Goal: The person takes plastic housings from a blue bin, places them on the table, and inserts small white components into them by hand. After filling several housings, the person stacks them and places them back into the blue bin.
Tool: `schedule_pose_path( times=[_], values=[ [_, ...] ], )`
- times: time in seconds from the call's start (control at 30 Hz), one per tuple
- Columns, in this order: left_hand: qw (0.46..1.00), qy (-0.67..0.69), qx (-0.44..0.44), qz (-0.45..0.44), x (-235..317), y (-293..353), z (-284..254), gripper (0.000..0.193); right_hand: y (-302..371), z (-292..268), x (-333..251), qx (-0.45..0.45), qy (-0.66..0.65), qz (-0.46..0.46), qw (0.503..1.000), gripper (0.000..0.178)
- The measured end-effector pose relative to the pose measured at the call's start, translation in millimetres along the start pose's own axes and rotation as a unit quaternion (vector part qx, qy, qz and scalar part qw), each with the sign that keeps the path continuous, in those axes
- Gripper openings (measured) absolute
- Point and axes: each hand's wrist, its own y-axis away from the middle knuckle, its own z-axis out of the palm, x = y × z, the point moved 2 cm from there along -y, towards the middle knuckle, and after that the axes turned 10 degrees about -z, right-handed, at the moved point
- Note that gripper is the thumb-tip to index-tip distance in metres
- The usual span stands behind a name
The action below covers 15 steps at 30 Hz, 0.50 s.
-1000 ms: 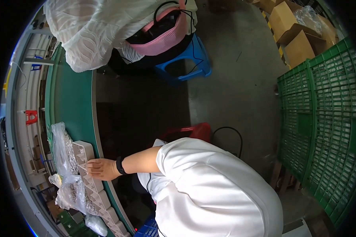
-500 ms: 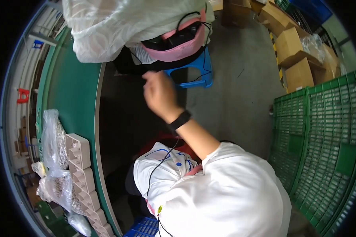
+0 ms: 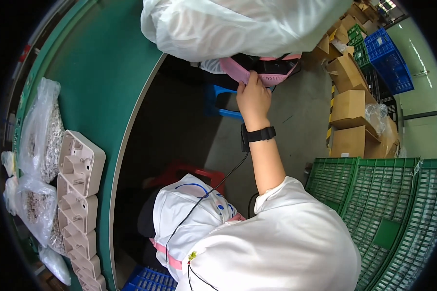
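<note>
Hand in view: we see one hand (image 3: 253, 99) stretched up and away from the body, a black wristband (image 3: 260, 134) on its wrist; we cannot tell for certain whether it is the left or the right.
Grip: the fingers curl over the edge of a pink mesh seat (image 3: 262, 77); we cannot tell whether they pinch it or only press against it.
Where the pink seat is: at the upper middle, under a co-worker's white garment (image 3: 238, 26), just above a blue stool (image 3: 223, 102).
Other hand: we do not see it anywhere.
On the left: a green table (image 3: 102, 72) curves down the side, carrying a row of beige moulded parts (image 3: 77, 179) and clear bags of small pieces (image 3: 39, 131).
On the right: green plastic crates (image 3: 388, 203) stand close; brown cartons (image 3: 349, 109) and a blue crate (image 3: 388, 56) lie further off.
In the way: the co-worker's garment covers most of the pink seat.
Below: a red stool (image 3: 189, 172) is partly hidden by our white clothing (image 3: 277, 242), and a thin black cable (image 3: 204, 199) runs down from the wristband.
Hard to make out: the contents of the bags are too small to name.
</note>
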Motion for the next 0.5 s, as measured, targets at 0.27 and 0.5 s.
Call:
schedule_pose_path(
  times=[0.27,0.5],
  values=[
    [0.999,-0.01,-0.014,-0.047,-39,30,9,0.031,9,24,-10,0.01,-0.08,0.049,0.996,0.044],
    [0.977,-0.046,-0.017,-0.208,-153,197,-33,0.031,59,43,-27,-0.041,-0.155,0.076,0.984,0.073]
  ],
)
